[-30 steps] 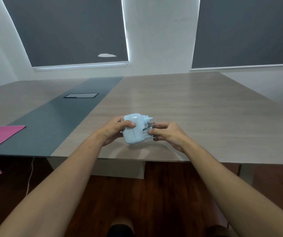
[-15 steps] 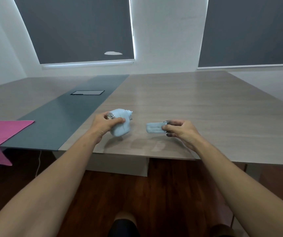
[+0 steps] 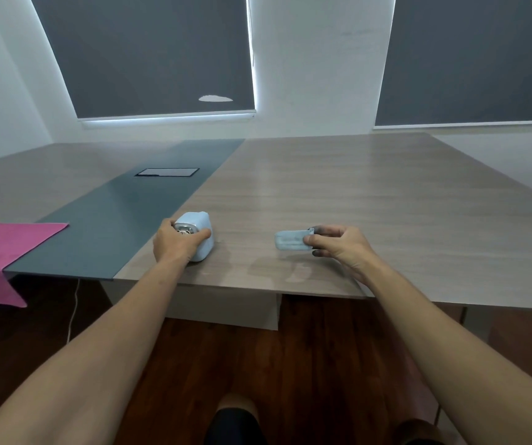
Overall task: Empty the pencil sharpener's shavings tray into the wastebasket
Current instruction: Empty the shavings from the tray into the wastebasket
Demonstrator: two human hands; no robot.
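Head view: left hand (image 3: 178,244) is gripping pencil sharpener (image 3: 198,240) on counter (image 3: 354,200); right hand (image 3: 338,244) fingers are pinching shavings tray (image 3: 290,240), pulled clear. Next: carrying tray level to wastebasket, unseen.

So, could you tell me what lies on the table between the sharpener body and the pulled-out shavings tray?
Nothing: in the head view, only bare wood-grain table separates the sharpener from the tray.
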